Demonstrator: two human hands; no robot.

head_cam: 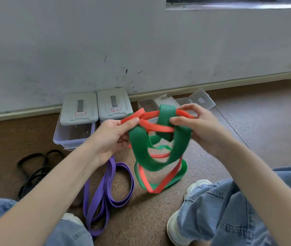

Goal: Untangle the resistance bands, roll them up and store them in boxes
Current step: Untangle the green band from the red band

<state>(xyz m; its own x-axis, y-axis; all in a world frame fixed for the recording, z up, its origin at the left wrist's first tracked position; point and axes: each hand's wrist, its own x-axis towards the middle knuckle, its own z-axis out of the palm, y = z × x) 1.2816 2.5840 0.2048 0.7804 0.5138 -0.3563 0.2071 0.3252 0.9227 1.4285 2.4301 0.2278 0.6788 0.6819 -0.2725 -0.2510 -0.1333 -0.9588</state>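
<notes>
A wide green band [142, 153] and a narrow red band [156, 127] hang knotted together in front of me, their lower loops reaching the floor. My left hand [113, 135] pinches the tangle at its left side, thumb on the red band. My right hand [197, 125] grips the right side, thumb on the green band, fingers curled over the red one. A purple band [105, 190] lies loose on the floor below my left arm. A black band [35, 169] lies further left. Two lidded plastic boxes [79, 119] stand by the wall.
Several small open trays [201, 100] sit against the wall's skirting behind the tangle. My knees in blue jeans and white shoes [175, 228] frame the lower view. The brown floor stretches to the right.
</notes>
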